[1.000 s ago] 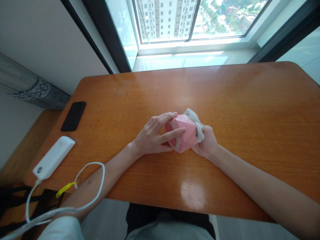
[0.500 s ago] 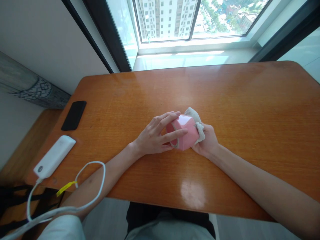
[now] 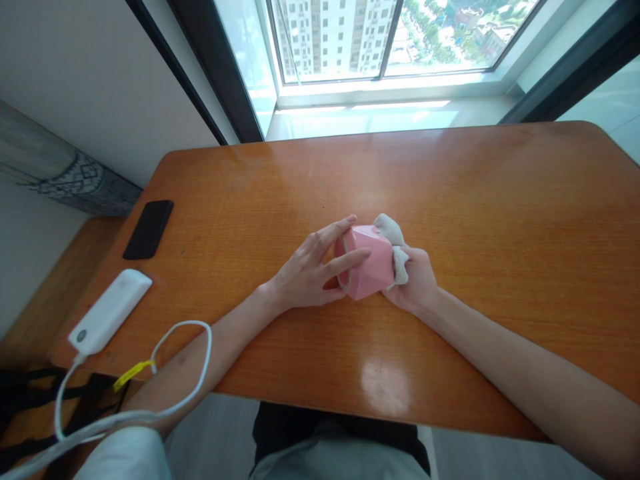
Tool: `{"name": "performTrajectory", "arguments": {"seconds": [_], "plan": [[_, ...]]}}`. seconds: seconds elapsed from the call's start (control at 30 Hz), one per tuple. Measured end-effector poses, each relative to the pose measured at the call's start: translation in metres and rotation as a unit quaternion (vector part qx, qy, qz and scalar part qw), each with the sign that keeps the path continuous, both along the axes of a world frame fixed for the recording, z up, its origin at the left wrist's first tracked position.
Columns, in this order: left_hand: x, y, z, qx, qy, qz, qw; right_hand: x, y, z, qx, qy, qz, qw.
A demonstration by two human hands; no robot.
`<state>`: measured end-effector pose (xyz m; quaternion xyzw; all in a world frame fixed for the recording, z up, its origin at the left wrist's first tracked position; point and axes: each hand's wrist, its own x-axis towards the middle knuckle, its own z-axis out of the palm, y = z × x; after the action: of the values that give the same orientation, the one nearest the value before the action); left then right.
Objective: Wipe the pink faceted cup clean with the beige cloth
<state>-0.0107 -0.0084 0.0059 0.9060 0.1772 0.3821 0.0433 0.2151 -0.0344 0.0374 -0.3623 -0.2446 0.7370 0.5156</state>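
Note:
A pink faceted pot (image 3: 369,270) lies on its side at the middle of the orange wooden table (image 3: 450,200), its open mouth turned left. My left hand (image 3: 307,270) grips the pot around its rim, fingers wrapped over the top and thumb below. My right hand (image 3: 417,283) presses a crumpled white cloth (image 3: 395,243) against the pot's base and far side. The cloth bulges out above the pot; part of it is hidden in my palm.
A black phone (image 3: 149,229) lies at the table's left edge. Nearer to me a white power bank (image 3: 110,311) sits with a white cable (image 3: 165,393) looping over my left forearm. A window sill runs behind the table.
The pot has turned slightly in my hands, its mouth now facing more to the left. The cloth has shifted a little on the pot's far side. Both hands stay in place.

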Motion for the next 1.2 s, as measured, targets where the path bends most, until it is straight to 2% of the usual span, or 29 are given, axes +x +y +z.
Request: {"name": "performTrajectory", "arguments": {"seconds": [0.23,0.4,0.53,0.67,0.77,0.97,1.07,1.13,1.2], "plan": [[0.004,-0.005,0.004,-0.091,-0.050,0.028,0.994,0.004,0.000,-0.005,-0.006,-0.012,0.008,1.000],[0.001,0.000,0.000,-0.029,-0.009,-0.011,0.999,0.001,-0.001,0.000,-0.019,-0.001,0.000,1.000],[0.003,-0.001,0.005,0.007,-0.032,-0.013,0.999,0.002,0.000,-0.001,-0.020,0.006,0.001,1.000],[0.007,-0.007,0.011,-0.097,-0.079,0.023,0.992,0.001,-0.001,-0.002,-0.013,0.000,-0.001,1.000],[0.007,-0.007,0.010,-0.152,-0.078,0.019,0.985,-0.002,-0.002,0.002,-0.017,0.004,-0.017,1.000],[0.002,-0.002,-0.004,-0.059,-0.005,-0.020,0.998,-0.002,-0.002,0.001,-0.016,0.009,0.001,1.000],[0.002,-0.003,-0.003,-0.045,-0.019,-0.018,0.999,0.001,-0.001,-0.003,-0.001,0.002,0.001,1.000],[0.004,-0.005,0.001,-0.076,-0.049,-0.006,0.996,0.003,-0.001,-0.005,0.006,-0.006,-0.003,1.000],[0.005,-0.007,0.005,-0.140,-0.079,0.005,0.987,0.002,-0.002,-0.004,0.006,-0.012,-0.008,1.000]]}}
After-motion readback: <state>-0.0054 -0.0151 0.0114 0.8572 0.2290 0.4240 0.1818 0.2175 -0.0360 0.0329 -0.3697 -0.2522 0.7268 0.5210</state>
